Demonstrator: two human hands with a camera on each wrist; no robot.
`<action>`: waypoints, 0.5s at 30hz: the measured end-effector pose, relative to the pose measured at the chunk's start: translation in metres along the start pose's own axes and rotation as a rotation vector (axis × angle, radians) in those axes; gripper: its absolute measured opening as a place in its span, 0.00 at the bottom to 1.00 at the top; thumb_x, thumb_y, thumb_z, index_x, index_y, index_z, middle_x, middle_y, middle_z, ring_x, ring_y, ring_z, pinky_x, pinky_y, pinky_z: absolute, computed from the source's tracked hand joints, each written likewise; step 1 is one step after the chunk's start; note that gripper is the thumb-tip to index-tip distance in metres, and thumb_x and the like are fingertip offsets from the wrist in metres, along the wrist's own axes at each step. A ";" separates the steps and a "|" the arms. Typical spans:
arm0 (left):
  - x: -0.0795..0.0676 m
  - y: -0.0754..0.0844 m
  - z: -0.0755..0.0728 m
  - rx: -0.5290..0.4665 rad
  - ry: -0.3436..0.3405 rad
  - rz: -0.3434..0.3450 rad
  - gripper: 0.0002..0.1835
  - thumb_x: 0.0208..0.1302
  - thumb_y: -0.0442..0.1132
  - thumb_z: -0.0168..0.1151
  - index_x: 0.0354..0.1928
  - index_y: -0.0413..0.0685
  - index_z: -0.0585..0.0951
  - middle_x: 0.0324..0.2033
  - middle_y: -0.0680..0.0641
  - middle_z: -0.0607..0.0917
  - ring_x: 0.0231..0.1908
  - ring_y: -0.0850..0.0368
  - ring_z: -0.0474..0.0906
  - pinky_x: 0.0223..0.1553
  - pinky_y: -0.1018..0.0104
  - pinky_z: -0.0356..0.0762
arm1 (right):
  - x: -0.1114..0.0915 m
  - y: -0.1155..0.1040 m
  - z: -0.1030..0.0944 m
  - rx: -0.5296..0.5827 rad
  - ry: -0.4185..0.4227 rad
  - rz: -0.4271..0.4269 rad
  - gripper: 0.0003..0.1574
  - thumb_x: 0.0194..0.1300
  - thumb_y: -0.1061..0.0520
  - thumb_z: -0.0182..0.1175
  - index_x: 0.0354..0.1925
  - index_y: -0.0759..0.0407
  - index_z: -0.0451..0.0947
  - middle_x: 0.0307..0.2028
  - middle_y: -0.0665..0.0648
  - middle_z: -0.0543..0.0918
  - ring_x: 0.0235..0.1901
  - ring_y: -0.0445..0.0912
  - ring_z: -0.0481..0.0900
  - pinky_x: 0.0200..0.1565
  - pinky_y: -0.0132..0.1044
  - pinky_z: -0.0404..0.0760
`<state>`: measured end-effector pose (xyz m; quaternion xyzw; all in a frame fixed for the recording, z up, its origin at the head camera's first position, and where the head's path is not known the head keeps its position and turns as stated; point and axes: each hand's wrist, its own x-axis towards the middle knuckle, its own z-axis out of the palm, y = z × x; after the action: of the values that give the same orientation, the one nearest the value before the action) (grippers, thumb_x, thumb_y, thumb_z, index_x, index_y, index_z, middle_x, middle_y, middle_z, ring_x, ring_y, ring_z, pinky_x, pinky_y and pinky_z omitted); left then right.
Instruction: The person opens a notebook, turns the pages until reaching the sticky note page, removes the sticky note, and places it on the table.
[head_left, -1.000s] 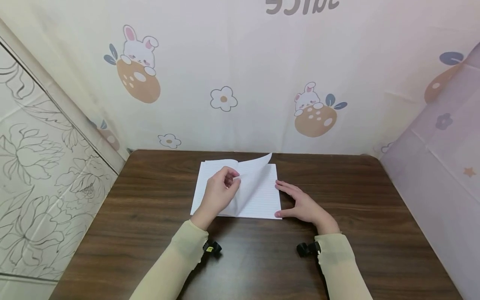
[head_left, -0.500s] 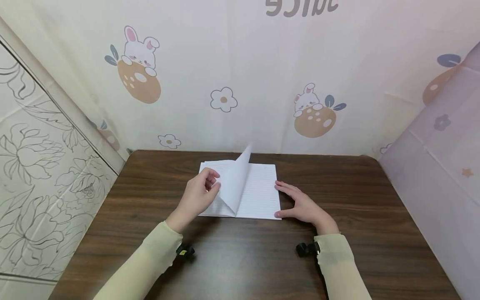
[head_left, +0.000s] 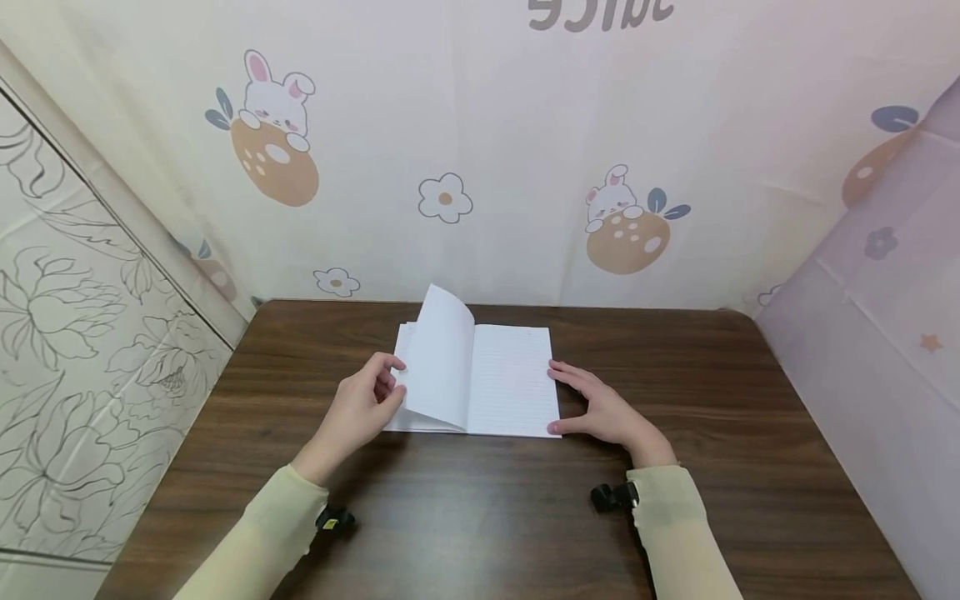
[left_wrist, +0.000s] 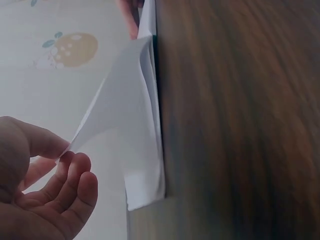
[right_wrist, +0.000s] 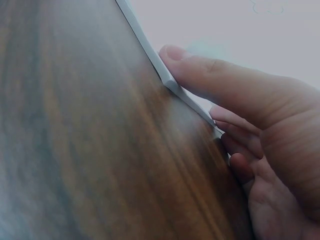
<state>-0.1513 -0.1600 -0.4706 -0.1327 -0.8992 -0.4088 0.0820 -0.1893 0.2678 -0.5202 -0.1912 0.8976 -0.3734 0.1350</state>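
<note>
An open notebook (head_left: 516,379) with lined white pages lies near the table's back edge. My left hand (head_left: 363,402) pinches the outer edge of a lifted page (head_left: 438,362) between thumb and fingers, over the notebook's left side. The left wrist view shows the page (left_wrist: 112,95) bowing up from the stack to that pinch. On the other side, my right hand (head_left: 606,410) rests at the notebook's right edge, fingers spread. In the right wrist view, the thumb of the right hand (right_wrist: 280,125) touches the page near the corner, and the other fingers lie along the edge.
The dark wooden table (head_left: 480,517) extends around the notebook. Behind it hangs a pale curtain (head_left: 517,150) printed with rabbits and flowers. A panel with drawn flowers (head_left: 67,375) stands at the left, and a small black device (head_left: 613,497) sits at each wrist.
My left hand has moved left and slightly down, carrying the page from over the right side across to the left. The right hand has stayed at the notebook's edge.
</note>
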 end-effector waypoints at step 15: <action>-0.013 -0.024 -0.006 0.092 -0.108 -0.116 0.17 0.70 0.31 0.72 0.58 0.46 0.81 0.30 0.52 0.80 0.28 0.58 0.74 0.32 0.64 0.75 | 0.000 0.000 0.001 -0.003 0.000 -0.002 0.65 0.59 0.35 0.83 0.85 0.51 0.64 0.86 0.56 0.58 0.84 0.62 0.52 0.77 0.74 0.55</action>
<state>-0.1461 -0.1821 -0.4874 -0.0984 -0.9263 -0.3634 0.0155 -0.1894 0.2673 -0.5209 -0.1923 0.8981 -0.3721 0.1342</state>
